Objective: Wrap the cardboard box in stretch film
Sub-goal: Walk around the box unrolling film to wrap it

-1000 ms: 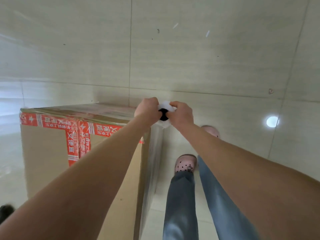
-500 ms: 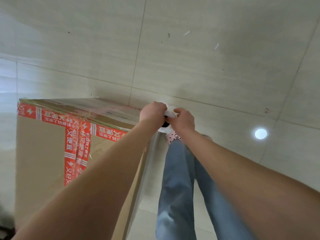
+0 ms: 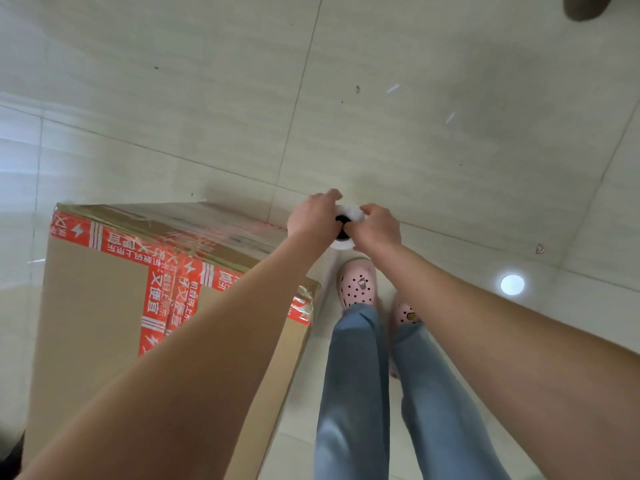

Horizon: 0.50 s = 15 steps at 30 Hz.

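Note:
A tall cardboard box (image 3: 93,306) with red printed tape stands on the floor at the left. Clear film lies shiny over its top and runs down its right side. Both my arms reach out past the box's right corner. My left hand (image 3: 313,216) and my right hand (image 3: 377,228) grip the top end of a white stretch film roll (image 3: 346,221) with a dark core, held upright. The roll's lower part is hidden behind my hands.
Pale floor tiles (image 3: 450,133) spread all around. My legs in blue jeans (image 3: 356,393) and pink clogs (image 3: 356,284) stand right of the box. A dark object (image 3: 585,6) sits at the top right corner, a light's reflection (image 3: 512,284) on the right.
My feet have stepped along the box's right side, and both clogs show again. The hands stay on the roll. More of the box's top face and the floor beyond it are in view.

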### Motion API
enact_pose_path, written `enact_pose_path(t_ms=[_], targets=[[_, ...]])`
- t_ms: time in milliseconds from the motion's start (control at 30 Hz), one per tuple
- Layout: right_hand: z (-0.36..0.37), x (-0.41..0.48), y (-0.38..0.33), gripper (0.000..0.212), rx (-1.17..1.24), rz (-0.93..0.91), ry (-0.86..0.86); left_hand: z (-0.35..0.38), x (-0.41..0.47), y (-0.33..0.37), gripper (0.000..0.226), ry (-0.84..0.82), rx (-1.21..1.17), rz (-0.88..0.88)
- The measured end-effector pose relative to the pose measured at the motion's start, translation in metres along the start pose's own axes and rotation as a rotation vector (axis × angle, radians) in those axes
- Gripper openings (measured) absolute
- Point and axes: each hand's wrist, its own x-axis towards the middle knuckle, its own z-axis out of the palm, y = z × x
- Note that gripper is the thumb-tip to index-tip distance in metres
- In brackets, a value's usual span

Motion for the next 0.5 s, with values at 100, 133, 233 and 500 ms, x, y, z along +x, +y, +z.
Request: enact_pose_path(t_ms=[100,133,233,500], targets=[[-0.005,0.001,-0.005,0.031,-0.157,-0.080,-0.001,-0.005,0.008,0.009,0.037,-0.027,0.190,0.093],[-0.005,0.002,-0.005,0.030,-0.153,-0.093,0.014,-0.006,0.009,0.009,0.030,-0.015,0.181,0.090],[-0.001,0.005,-0.006,0.053,-0.046,-0.066,0.022,-0.010,0.012,-0.003,0.012,0.019,-0.035,-0.047],[0.027,0.013,-0.042,0.039,0.106,-0.056,0.045,-0.026,0.020,-0.040,0.015,-0.058,-0.738,-0.452]])
